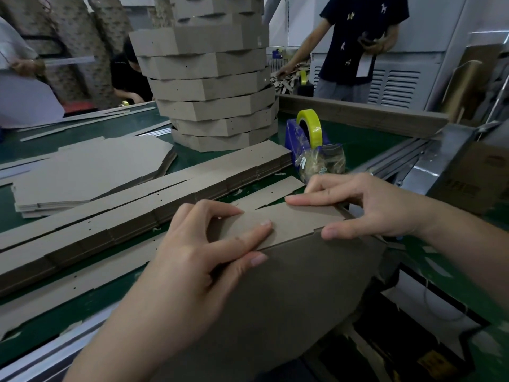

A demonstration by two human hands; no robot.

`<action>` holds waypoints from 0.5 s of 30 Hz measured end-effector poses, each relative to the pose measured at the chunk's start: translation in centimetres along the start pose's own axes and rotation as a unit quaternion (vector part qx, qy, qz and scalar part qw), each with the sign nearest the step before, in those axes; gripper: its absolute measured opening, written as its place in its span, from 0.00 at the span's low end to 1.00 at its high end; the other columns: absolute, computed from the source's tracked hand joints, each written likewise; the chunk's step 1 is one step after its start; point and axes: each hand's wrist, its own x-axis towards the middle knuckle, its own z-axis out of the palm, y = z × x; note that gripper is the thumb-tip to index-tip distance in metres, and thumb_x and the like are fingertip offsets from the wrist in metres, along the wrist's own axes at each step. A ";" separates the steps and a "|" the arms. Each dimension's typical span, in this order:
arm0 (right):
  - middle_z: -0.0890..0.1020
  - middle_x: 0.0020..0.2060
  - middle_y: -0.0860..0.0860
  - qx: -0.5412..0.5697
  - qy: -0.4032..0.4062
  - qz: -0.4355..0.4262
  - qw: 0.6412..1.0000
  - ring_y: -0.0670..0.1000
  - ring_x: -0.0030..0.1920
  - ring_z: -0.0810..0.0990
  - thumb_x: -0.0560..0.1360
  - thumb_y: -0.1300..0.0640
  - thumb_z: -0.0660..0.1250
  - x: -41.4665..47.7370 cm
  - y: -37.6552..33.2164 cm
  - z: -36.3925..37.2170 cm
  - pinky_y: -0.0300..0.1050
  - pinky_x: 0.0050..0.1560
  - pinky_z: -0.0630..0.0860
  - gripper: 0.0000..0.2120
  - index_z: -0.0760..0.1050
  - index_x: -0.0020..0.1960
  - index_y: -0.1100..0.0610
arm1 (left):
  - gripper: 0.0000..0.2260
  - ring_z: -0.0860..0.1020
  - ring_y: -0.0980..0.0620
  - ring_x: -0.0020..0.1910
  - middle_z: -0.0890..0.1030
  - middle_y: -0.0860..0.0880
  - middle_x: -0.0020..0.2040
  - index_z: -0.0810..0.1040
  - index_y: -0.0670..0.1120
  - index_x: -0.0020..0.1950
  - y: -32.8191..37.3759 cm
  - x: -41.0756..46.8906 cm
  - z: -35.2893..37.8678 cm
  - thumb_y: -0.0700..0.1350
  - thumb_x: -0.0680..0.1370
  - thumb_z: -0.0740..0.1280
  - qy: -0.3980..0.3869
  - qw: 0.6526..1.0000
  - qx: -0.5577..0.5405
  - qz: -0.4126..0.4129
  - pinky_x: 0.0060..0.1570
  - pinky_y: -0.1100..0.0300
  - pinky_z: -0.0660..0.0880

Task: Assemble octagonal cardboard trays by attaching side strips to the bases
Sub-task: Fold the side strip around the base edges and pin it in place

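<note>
The left hand (198, 252) pinches the fold of a cardboard base (289, 293). Its forefinger lies straight on the flat, lit panel above the fold, its thumb presses the big panel below, and another finger is curled on the far side. The right hand (366, 208) grips the same fold further right, with the thumb on the edge, one finger stretched along the flat panel's far edge and the rest bent. The base sits in the near middle, and its large panel slopes down off the table edge toward the person. I cannot tell whether the flat panel belongs to the base or to the side strip (82, 282), which runs under the left hand from the near left to the right across the green table (192, 158). Just beyond it lie long piles of strips (137, 205), and to the far left sits a pile of flat bases (91, 169). In the far middle rises a tall, leaning stack of finished trays (217, 86). Right of it stands a blue tape dispenser (298, 142) carrying a yellow roll (309, 125), with a clear plastic bag (322, 164) in front, close to the right hand. A person in a dark shirt (358, 37) stands far right, and another works far left.
</note>
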 end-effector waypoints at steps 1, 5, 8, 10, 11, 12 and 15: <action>0.76 0.51 0.43 -0.003 0.001 -0.002 1.000 0.44 0.56 0.75 0.70 0.50 0.71 -0.1 0.0 0.1 0.34 0.61 0.67 0.26 0.73 0.67 0.52 | 0.17 0.73 0.50 0.56 0.74 0.52 0.58 0.76 0.62 0.63 0.0 0.1 -0.2 0.59 0.77 0.57 -0.007 1.000 0.003 0.000 0.53 0.60 0.72; 0.76 0.53 0.46 0.001 -0.003 0.007 1.000 0.43 0.57 0.75 0.71 0.50 0.69 -0.1 0.3 0.1 0.35 0.62 0.67 0.25 0.73 0.68 0.51 | 0.17 0.76 0.52 0.53 0.76 0.55 0.57 0.73 0.70 0.62 0.8 1.3 -0.4 0.63 0.76 0.53 -0.048 0.998 0.038 -0.006 0.49 0.53 0.76; 0.76 0.53 0.45 0.027 -0.010 0.022 0.999 0.43 0.58 0.75 0.71 0.47 0.70 0.3 0.6 0.2 0.36 0.61 0.69 0.26 0.73 0.68 0.51 | 0.18 0.76 0.51 0.50 0.78 0.54 0.54 0.75 0.67 0.61 1.3 2.1 0.2 0.63 0.76 0.52 -0.045 0.997 0.063 -0.013 0.45 0.54 0.75; 0.76 0.50 0.39 0.080 -0.012 0.032 0.996 0.40 0.56 0.74 0.70 0.39 0.70 0.3 0.9 0.5 0.35 0.57 0.70 0.29 0.73 0.67 0.51 | 0.18 0.76 0.52 0.49 0.78 0.54 0.52 0.77 0.66 0.61 1.2 2.2 0.4 0.63 0.76 0.53 -0.036 0.997 0.057 -0.020 0.43 0.55 0.74; 0.76 0.49 0.38 0.107 -0.009 0.033 0.994 0.39 0.54 0.74 0.70 0.36 0.68 0.4 1.2 0.8 0.34 0.56 0.70 0.29 0.74 0.66 0.51 | 0.18 0.76 0.52 0.49 0.78 0.55 0.52 0.77 0.66 0.60 1.1 2.1 0.5 0.63 0.77 0.53 -0.034 0.997 0.059 -0.023 0.42 0.56 0.74; 0.75 0.48 0.39 0.128 -0.003 0.031 0.991 0.39 0.53 0.74 0.71 0.35 0.67 0.5 1.5 1.0 0.33 0.54 0.70 0.30 0.74 0.66 0.51 | 0.18 0.76 0.53 0.49 0.78 0.55 0.51 0.77 0.66 0.60 1.0 2.0 0.5 0.63 0.77 0.53 -0.031 0.997 0.062 -0.026 0.41 0.57 0.73; 0.75 0.50 0.50 0.165 0.017 0.022 0.986 0.44 0.54 0.75 0.72 0.35 0.67 0.6 2.0 1.7 0.35 0.56 0.70 0.29 0.76 0.65 0.53 | 0.18 0.76 0.53 0.49 0.78 0.55 0.52 0.77 0.66 0.61 0.8 2.1 0.6 0.63 0.77 0.52 -0.031 0.997 0.069 -0.029 0.41 0.59 0.72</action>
